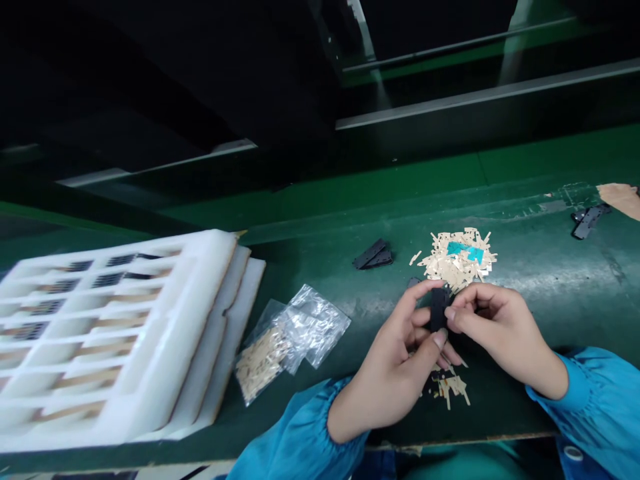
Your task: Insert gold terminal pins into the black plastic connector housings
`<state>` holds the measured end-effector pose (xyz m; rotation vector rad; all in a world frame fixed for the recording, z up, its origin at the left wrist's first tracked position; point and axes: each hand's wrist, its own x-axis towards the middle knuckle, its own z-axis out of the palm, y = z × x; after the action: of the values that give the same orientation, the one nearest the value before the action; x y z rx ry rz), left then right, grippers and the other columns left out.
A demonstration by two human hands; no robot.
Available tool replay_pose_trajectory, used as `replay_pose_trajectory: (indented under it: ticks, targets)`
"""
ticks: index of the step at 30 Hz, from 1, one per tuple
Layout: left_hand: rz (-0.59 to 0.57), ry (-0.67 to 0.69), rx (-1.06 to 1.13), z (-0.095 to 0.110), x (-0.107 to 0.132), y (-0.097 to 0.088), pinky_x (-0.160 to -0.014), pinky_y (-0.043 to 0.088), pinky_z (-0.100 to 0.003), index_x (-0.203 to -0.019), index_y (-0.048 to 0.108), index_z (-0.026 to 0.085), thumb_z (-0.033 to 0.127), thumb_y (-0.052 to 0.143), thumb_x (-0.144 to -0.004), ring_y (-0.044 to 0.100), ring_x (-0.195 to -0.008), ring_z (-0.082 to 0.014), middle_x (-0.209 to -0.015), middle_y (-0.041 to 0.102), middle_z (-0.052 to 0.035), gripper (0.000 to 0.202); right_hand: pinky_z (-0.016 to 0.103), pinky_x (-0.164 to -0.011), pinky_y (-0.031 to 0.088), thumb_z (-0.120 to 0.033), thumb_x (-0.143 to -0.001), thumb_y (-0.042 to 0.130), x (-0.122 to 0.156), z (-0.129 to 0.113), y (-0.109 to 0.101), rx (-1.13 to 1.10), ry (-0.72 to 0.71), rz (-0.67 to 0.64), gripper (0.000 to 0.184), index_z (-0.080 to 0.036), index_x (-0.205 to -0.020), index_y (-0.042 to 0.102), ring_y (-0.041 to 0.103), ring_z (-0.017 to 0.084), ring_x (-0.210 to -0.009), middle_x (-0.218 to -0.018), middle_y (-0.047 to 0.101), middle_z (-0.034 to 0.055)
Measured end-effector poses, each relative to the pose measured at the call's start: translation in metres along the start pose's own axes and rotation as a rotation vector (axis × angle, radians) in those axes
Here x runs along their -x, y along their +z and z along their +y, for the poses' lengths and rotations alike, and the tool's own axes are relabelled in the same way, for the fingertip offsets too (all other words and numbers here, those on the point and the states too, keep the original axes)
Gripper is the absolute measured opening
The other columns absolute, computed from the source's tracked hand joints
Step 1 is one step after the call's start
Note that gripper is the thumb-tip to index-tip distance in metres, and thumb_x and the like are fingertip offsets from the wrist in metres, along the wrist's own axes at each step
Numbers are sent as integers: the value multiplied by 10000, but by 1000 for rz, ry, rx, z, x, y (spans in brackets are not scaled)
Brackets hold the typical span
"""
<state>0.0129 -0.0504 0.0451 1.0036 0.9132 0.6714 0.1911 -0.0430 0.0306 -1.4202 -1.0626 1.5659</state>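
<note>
- Pinching a small black rectangular plastic part [439,308] with left grip [395,360] and right grip [500,327], both nearly shut
- Holding it over the green tabletop [550,280], beside beige paper scraps [440,267], likely for steadiness

Narrow black strip [439,309], pinched upright

This is a factory assembly line, shown by a long dark-green rubber conveyor belt [525,267] edged by grey metal rails [480,97], stacked white foam trays [200,287] with moulded compartments, a clear plastic bag [315,327], small flat black parts [373,254] and a bright blue work-smock sleeve [600,400].
</note>
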Motion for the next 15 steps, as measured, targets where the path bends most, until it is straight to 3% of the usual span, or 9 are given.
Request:
replay_pose_trajectory:
  ticks: [8,15]
  targets:
    - [-18,9,-44,-1,2,1,-714,588,-237,-1465,378,284,114,504,-1014,734,-787,-142,-1019,637,-36,499,295,-559,391,-339,-772,791,-3,-1,-1,-46,-2,-19,232,-204,-694,619,511,142,-556,-581,600,-17]
    - [-76,52,-21,-5,3,-4,-721,581,-221,-1465,400,287,128,518,-1024,727,-779,-123,-1029,635,-33,483,298,-593,383,-385,-885,738,-7,-3,-11,-61,-61,-106,215,-179,-833,702,525,147,-582,-572,617,-13]
